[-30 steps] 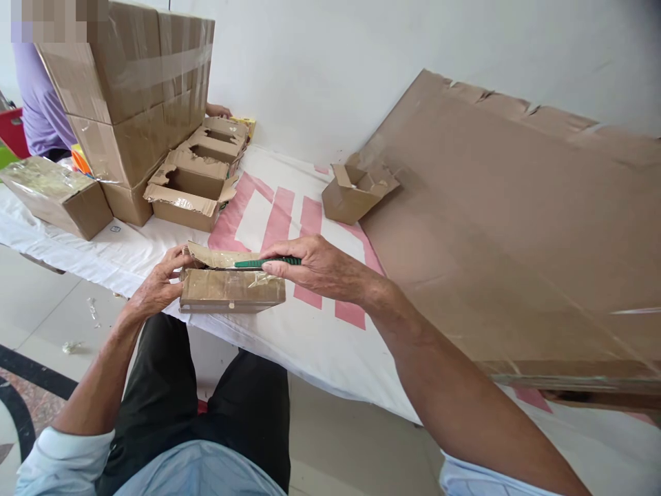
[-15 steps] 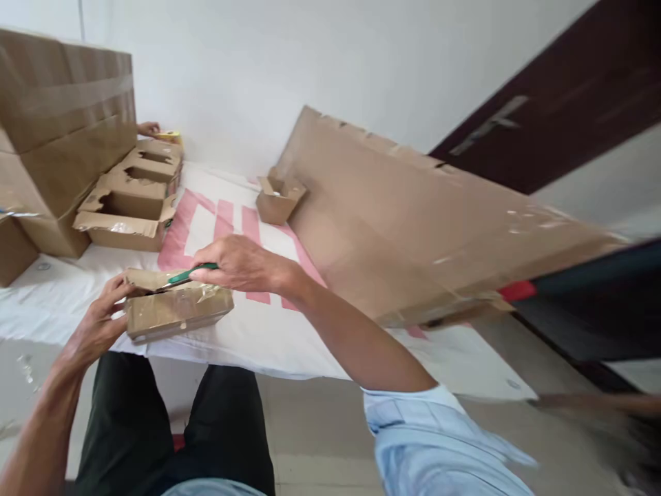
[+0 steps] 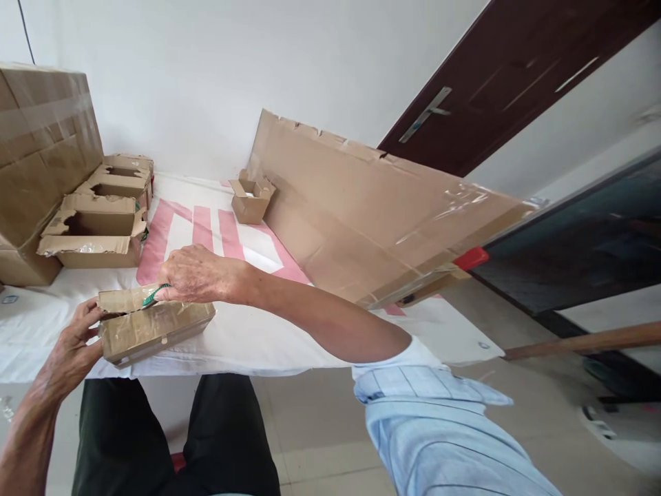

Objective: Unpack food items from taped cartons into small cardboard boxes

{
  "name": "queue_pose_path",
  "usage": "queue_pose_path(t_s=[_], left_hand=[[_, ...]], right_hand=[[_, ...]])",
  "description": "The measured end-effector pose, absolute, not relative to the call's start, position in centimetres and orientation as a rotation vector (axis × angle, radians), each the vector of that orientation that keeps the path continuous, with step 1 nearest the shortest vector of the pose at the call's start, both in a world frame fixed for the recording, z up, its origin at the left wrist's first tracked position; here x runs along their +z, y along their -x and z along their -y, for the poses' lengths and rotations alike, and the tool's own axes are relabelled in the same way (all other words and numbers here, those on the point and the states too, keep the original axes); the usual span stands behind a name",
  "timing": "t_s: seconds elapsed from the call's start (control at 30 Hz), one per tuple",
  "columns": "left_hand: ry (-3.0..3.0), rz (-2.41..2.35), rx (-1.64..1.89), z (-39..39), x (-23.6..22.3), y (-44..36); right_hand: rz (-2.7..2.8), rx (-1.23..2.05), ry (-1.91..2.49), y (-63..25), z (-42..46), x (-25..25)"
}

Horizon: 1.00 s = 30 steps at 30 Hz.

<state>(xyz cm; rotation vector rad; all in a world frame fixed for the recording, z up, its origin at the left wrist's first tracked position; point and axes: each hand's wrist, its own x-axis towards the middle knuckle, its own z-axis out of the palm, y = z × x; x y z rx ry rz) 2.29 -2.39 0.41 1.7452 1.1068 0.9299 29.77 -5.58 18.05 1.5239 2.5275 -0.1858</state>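
Note:
A small taped cardboard box (image 3: 158,332) lies at the table's near edge, its lid slit along the top. My left hand (image 3: 72,348) grips the box's left end, fingers closed around its corner. Above the box, my right hand (image 3: 193,274) is closed on a green-handled utility knife (image 3: 153,296). The knife's tip points down to the left at the lid; its blade cannot be made out, and much of the handle is hidden in my fist.
Large taped cartons (image 3: 46,151) stand at the left, beside several opened small boxes (image 3: 98,256). A little open box (image 3: 251,201) stands against a big cardboard sheet (image 3: 372,220) leaning at the right. A cloth with pink markings (image 3: 204,231) covers the table. Beyond is a dark red door (image 3: 465,89).
The view has turned right. My right hand has drawn closer over the box, and less of the knife handle shows. Another person's hand with a yellow item at the back left is out of sight.

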Motion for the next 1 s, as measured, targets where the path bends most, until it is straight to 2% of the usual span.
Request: queue_pose_path(t_s=[0.23,0.43,0.6,0.7,0.8,0.9,1.0], left_hand=[[-1.807,-1.190,0.832,1.9,1.3,-2.3],[-1.898,-1.214,0.749,2.0,1.8,-1.7],[-1.923,-1.151,0.770,2.3,2.1,-1.8],[-1.963,-1.098,0.788,2.2,2.0,-2.1],[-2.012,-1.040,0.798,2.0,1.7,-2.0],[-2.071,-1.000,0.769,1.7,1.5,-1.6],[-2.104,-0.969,0.770,1.3,1.5,-1.3]], right_hand=[[-2.603,-0.024,-1.495,-31.9,4.5,15.6],[-2.788,0.050,-1.605,-39.8,4.4,12.8],[-3.019,-0.252,-1.889,-48.4,6.5,10.0],[-3.029,-0.354,-2.250,-50.4,8.2,5.0],[-2.791,-0.432,-2.563,-49.9,9.7,-2.1],[-2.616,-0.391,-2.668,-48.7,10.9,-8.5],[-2.617,-0.343,-2.646,-48.0,11.4,-11.9]])
